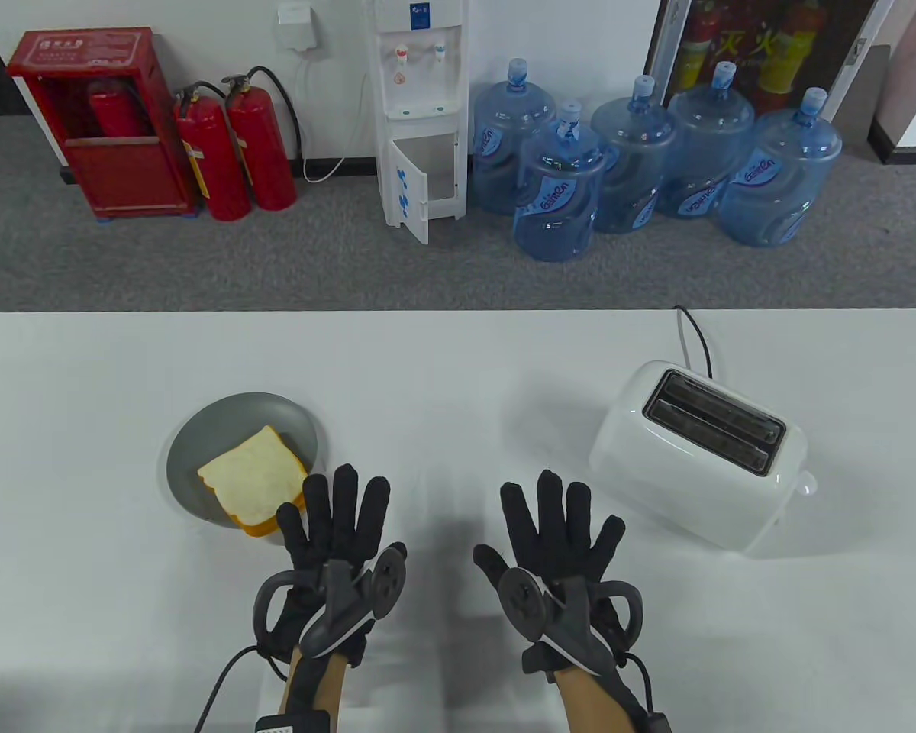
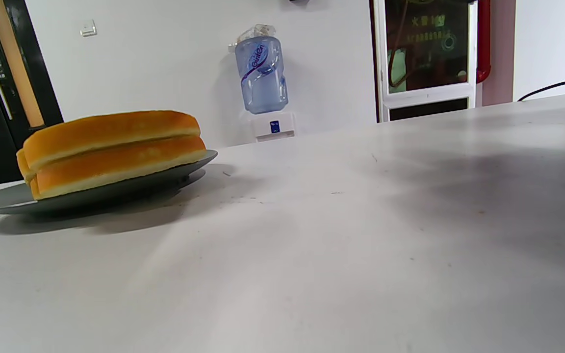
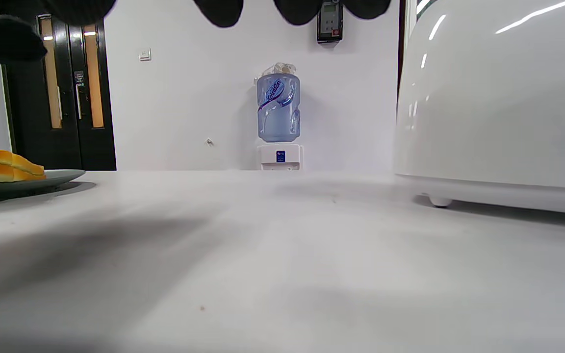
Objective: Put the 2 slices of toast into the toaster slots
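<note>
1. Nearest, both hands hover over the tabletop (image 1: 458, 366) close to its near edge, palms down. The left hand (image 1: 336, 534) has its fingers spread straight and holds nothing; the right hand (image 1: 557, 542) is the same, its grip empty. In the right wrist view only dark fingertips (image 3: 221, 10) hang in at the top edge.

2. Next out, just ahead of the left hand and a little to its left, lies a grey plate (image 1: 198, 450). On it are the two slices (image 1: 252, 477), stacked flat one on the other; the left wrist view shows both crust edges (image 2: 111, 147) clearly. The left little finger seems to overlap the stack's near corner from above; whether it touches, I cannot tell.

3. To judge by their look, the slices are light, soft and springy, with a pale crumb that would dent or tear under a hard squeeze. The crust is likely firmer, so a gentle pinch across two opposite crust edges of the top slice seems the best hold, lifting it clear of the lower one.

4. Farther out, ahead of the right hand and to its right, stands the white toaster (image 1: 695, 458), set at an angle. Both slots (image 1: 714, 424) face up and look empty. Each slice will need turning on edge to drop in.

5. Farthest, its cord (image 1: 691, 336) runs off the back edge.
</note>
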